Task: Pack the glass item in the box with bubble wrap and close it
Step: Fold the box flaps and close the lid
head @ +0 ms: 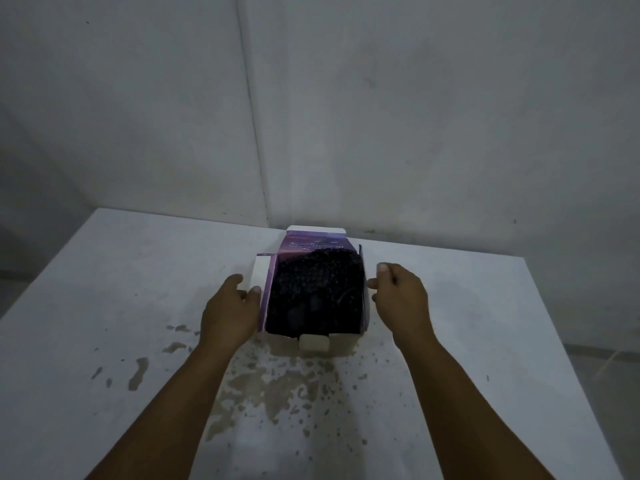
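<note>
Worktop (104, 271): white, with brownish stains and flecks across the near middle; it sits in a corner of pale walls.

Left hand (230, 308): at the left side of the box, thumb and fingers pinched on the white left flap (260, 277), which stands up and leans outward. Hand closed on that flap.

Box (346, 344): purple printed carton with white inner faces, standing on the worktop between the two hands, top open. Far flap (313, 239) is raised, showing purple print and a white edge. A small white tab (313, 342) sticks out at the near edge.

Bubble wrap (313, 292): dark bundle filling the box's opening, bumpy surface, rising to about the rim at the far side. Glass item itself not distinguishable; only the dark wrapped mass inside the box shows.

Right flap (363, 289): thin, seen edge-on, standing nearly upright.

Right hand (398, 296): just beside the right flap, fingers curled, thumb raised. Fingertips reach the flap's edge; cannot tell whether they grip it.
</note>
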Motion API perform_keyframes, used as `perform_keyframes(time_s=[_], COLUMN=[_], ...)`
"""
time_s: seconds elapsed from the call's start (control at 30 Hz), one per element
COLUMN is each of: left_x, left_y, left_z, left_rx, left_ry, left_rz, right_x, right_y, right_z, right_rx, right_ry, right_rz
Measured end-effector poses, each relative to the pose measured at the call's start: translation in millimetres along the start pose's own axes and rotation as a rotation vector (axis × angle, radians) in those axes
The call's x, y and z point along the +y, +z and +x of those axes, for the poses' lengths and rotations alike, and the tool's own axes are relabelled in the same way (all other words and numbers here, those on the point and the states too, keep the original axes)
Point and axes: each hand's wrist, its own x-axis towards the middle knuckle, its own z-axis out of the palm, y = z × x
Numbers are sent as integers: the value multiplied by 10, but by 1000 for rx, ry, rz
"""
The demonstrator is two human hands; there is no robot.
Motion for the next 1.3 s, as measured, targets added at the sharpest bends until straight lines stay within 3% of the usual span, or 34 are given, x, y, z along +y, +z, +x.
perform_keyframes(time_s=[0.17, 0.27, 0.4, 0.63, 0.87, 1.0, 1.17, 1.3], left_x=[-5, 44, 100, 124, 47, 47, 50, 30], left_y=[-31, -20, 43, 266, 247, 275, 295, 307], left_z=[17, 61, 191, 344, 391, 387, 329, 199], left_rx=[178, 110, 56, -87, -145, -153, -64, 36], left_ry=[99, 165, 231, 179, 180, 186, 234, 302], left_rz=[-94, -199, -145, -134, -178, -206, -150, -94], right_x=[-79, -58, -35, -32, -66, -6, 0, 77], right_y=[246, 405, 504, 574, 600, 638, 544, 382], right_z=[209, 323, 465, 780, 1045, 952, 753, 519], right_rx=[-65, -136, -163, -107, -334, -223, -63, -96], right_ry=[-22, 62, 93, 107, 398, 295, -73, -177], right_rz=[-229, -231, -272, -35, 248, 314, 149, 121])
